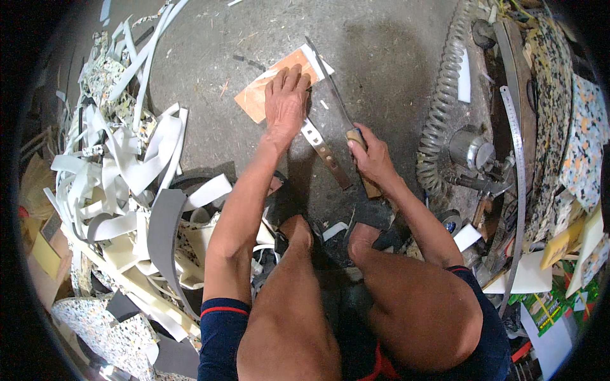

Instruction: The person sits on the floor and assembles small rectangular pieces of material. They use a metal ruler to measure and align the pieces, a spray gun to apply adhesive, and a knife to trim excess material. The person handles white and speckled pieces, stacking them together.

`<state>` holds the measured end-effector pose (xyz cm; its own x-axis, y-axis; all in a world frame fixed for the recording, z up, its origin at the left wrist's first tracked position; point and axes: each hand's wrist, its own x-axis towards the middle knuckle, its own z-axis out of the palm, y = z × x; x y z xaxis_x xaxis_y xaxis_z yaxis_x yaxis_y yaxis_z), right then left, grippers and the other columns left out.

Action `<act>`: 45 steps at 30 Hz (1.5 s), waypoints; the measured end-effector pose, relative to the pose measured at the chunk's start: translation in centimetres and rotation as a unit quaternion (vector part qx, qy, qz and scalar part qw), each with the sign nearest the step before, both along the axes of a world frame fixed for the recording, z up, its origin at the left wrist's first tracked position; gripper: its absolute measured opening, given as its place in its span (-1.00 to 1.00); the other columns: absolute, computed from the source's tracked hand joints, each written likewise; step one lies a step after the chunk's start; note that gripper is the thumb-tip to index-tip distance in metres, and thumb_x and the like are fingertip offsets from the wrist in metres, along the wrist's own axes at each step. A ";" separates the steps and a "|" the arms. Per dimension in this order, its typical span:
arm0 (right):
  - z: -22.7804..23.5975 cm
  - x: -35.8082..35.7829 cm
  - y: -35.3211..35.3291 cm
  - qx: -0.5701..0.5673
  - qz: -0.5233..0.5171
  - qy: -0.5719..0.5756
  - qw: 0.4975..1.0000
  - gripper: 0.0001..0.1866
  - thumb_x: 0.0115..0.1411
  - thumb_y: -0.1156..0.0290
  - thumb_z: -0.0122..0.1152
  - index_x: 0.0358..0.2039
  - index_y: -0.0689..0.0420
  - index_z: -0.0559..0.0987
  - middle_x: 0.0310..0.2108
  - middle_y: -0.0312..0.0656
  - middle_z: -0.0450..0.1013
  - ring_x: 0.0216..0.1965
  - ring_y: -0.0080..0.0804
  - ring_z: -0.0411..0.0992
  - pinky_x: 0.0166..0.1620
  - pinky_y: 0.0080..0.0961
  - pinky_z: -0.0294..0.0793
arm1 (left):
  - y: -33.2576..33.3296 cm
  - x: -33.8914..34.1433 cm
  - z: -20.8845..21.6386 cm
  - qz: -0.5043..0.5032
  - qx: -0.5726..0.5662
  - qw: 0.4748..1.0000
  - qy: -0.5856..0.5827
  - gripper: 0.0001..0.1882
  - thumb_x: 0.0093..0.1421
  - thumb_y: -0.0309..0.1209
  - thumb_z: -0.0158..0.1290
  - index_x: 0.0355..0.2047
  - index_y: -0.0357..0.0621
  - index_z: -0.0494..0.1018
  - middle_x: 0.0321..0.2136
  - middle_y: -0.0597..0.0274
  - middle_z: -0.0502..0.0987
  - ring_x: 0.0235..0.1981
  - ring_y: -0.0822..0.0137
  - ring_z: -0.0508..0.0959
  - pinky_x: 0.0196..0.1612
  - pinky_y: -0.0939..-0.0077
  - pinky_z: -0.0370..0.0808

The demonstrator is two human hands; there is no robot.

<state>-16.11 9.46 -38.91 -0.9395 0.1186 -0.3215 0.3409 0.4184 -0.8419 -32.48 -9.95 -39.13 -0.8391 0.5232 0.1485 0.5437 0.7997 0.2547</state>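
Observation:
My left hand (287, 101) lies with its fingers stretched out on a flat orange-brown board (257, 95) on the floor, pressing on it from above. A strip of white sheet (316, 61) sticks out past the board's right edge. In my right hand (376, 155) is a long, thin-bladed knife (335, 95), my fingers closed round its tan handle. Its dark blade runs up along the white sheet's right side. Between my hands a metal strip with holes (325, 151) lies on the floor, its upper end close to my left wrist.
White foam offcuts (152, 159) and a curved grey strip (166, 241) are heaped at the left. On the right are a coiled air hose (440, 101), a metal fitting (471, 149), a bent steel ruler (516, 152) and speckled foam sheets (583, 146). My feet stand near the knife handle.

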 end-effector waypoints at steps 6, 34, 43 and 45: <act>-0.1 0.0 0.6 0.009 -0.081 -0.010 0.997 -0.45 0.15 0.21 0.37 0.05 0.27 0.47 -0.26 0.06 0.58 -0.23 -0.07 0.60 -0.13 -0.20 0.56 | 0.5 -1.6 -1.4 -0.029 -0.082 0.996 -0.036 -0.62 0.30 -0.44 -0.02 0.13 -0.11 0.42 0.26 0.11 0.39 0.26 -0.08 0.36 0.26 0.07 0.32; -1.4 -4.7 0.3 0.058 0.036 0.087 0.994 -0.78 0.29 0.35 0.12 -0.18 0.25 0.52 -0.29 0.19 0.53 -0.21 0.28 0.50 -0.17 0.02 0.48 | 0.8 -1.8 -1.0 -0.029 -0.110 0.992 -0.058 -0.56 0.27 -0.47 -0.04 0.18 -0.08 0.45 0.29 0.09 0.38 0.29 -0.09 0.36 0.31 0.04 0.28; -1.1 -0.9 0.2 0.085 0.033 0.084 0.992 -0.81 0.31 0.36 0.11 -0.18 0.22 0.53 -0.28 0.14 0.55 -0.23 0.26 0.51 -0.19 0.02 0.49 | 0.8 -1.9 -1.5 -0.019 -0.114 0.992 -0.056 -0.58 0.31 -0.41 -0.06 0.17 -0.03 0.45 0.28 0.14 0.40 0.29 -0.07 0.36 0.32 0.08 0.27; -0.3 0.6 0.5 0.088 0.038 0.080 0.992 -0.80 0.31 0.36 0.12 -0.17 0.22 0.54 -0.27 0.15 0.54 -0.23 0.24 0.51 -0.18 0.00 0.50 | 0.8 -1.9 -1.5 -0.026 -0.118 0.991 -0.053 -0.59 0.32 -0.39 -0.07 0.18 -0.03 0.44 0.28 0.14 0.40 0.28 -0.06 0.36 0.31 0.08 0.28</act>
